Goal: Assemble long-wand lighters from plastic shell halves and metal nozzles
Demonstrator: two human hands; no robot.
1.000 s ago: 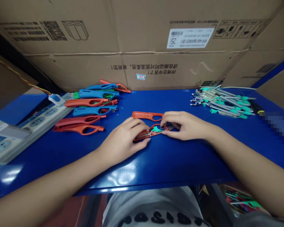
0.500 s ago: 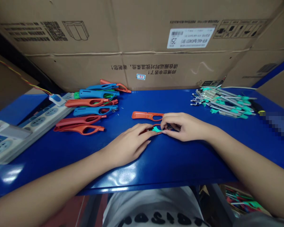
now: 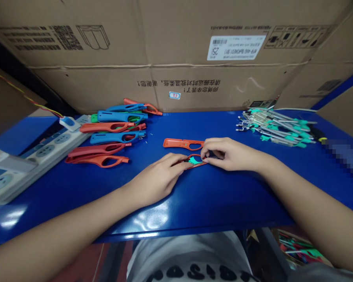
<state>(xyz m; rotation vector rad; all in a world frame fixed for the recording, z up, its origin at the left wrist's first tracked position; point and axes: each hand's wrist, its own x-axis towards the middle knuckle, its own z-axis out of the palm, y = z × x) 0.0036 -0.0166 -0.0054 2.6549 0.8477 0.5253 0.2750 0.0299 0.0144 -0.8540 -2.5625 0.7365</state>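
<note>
My left hand (image 3: pixel 160 178) is closed around the handle end of an orange lighter shell half (image 3: pixel 199 166), pressing it near the table top. A green trigger (image 3: pixel 193 159) sits in the shell's loop opening, by my left fingertips. At the narrow end of the same shell, my right hand (image 3: pixel 228 154) pinches with thumb and forefinger; what lies between those fingertips is too small and covered to make out. Just behind, a second orange shell half (image 3: pixel 173 143) lies with its inner side up, its right end partly covered by my right hand.
Several blue, orange and red lighter shells (image 3: pixel 102 127) are piled at left, beside a white power strip (image 3: pixel 44 152). A heap of metal lighter rods with green triggers (image 3: pixel 279 127) lies at right, near a dark tool handle (image 3: pixel 319 135). A cardboard box (image 3: pixel 106 86) stands behind.
My right fingers have shifted slightly up and right along the shell's narrow end, showing more of its loop. My left fingers have drawn back a little to the left.
</note>
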